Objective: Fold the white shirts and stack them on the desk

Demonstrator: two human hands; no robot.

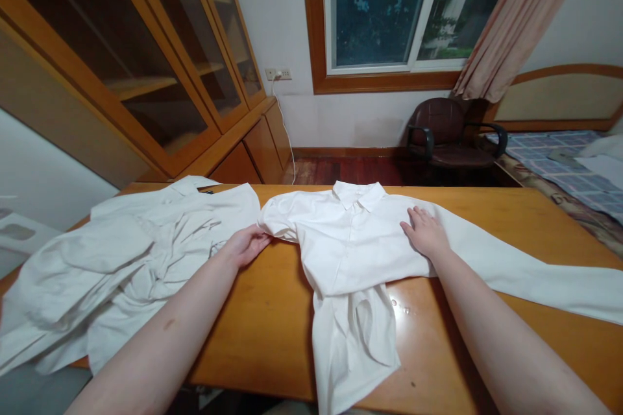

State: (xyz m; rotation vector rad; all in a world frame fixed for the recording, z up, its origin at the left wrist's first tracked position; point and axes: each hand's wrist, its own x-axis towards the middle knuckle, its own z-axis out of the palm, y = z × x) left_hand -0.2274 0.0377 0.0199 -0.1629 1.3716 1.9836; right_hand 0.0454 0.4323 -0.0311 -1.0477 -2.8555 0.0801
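A white collared shirt [348, 243] lies on the wooden table [263, 311], collar at the far edge and hem hanging over the near edge. My left hand [246, 245] is closed on the bunched left sleeve of this shirt near the shoulder. My right hand [424, 230] rests flat on the shirt's right chest, fingers spread. The shirt's other sleeve [540, 272] stretches out to the right across the table.
A heap of crumpled white clothes [121, 272] covers the table's left end. A glass-fronted wooden cabinet [146, 71] stands at the left. Behind the table are a dark office chair [450, 133], a window, a curtain and a bed [574, 162].
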